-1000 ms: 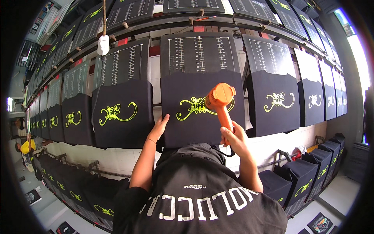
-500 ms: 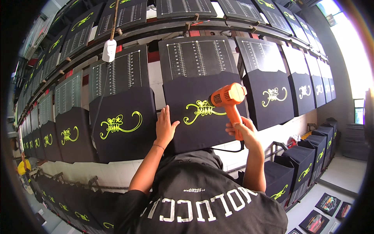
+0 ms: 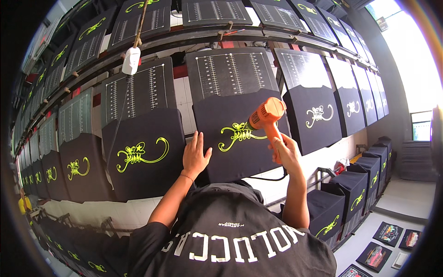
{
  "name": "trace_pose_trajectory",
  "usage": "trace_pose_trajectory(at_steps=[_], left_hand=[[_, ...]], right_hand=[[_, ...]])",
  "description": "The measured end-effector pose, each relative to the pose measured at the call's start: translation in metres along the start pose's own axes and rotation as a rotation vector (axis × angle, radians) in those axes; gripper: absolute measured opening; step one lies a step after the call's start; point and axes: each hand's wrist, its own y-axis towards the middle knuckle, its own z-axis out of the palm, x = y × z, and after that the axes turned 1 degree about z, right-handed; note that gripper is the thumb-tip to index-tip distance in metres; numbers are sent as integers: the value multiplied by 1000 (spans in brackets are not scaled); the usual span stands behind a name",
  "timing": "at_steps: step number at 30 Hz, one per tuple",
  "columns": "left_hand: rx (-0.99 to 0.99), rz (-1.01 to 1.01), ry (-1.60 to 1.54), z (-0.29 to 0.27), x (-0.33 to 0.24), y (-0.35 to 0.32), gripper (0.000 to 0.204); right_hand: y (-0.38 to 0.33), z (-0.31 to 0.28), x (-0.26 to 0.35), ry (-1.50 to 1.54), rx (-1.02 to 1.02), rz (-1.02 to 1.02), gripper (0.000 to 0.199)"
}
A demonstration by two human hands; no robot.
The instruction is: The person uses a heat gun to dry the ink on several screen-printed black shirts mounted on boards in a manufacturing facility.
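Note:
In my right hand (image 3: 287,151) is an orange heat gun (image 3: 267,115), gripped by its handle. Its nozzle points left and down at the neon yellow-green print (image 3: 237,137) on a black cloth piece (image 3: 244,161), and the gun covers part of that print. This cloth lies over the lower part of a dark board (image 3: 230,69) marked with white ruler scales. My left hand (image 3: 195,154) is open, fingers stretched out, at the left edge of the same cloth. To its left lies another black cloth piece (image 3: 147,180) with a like print.
Rows of boards with printed black cloth run to both sides and behind. A white power socket (image 3: 131,61) hangs from a cord at upper left. The gun's black cable (image 3: 265,178) passes below the board. More draped boards (image 3: 326,207) stand at lower right.
The heat gun and my right hand have shifted slightly left, with the gun more tilted. My left hand stays at the cloth's left edge. The whole view has turned a little.

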Motion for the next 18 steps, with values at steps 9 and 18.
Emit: trace_pose_trajectory(at_steps=[9, 18], left_hand=[[1, -19, -28, -2, -4, 4, 67], [-40, 5, -45, 3, 2, 3, 54]], right_hand=[[12, -2, 0, -6, -31, -11, 27], [12, 5, 2, -31, -83, -64, 32]])
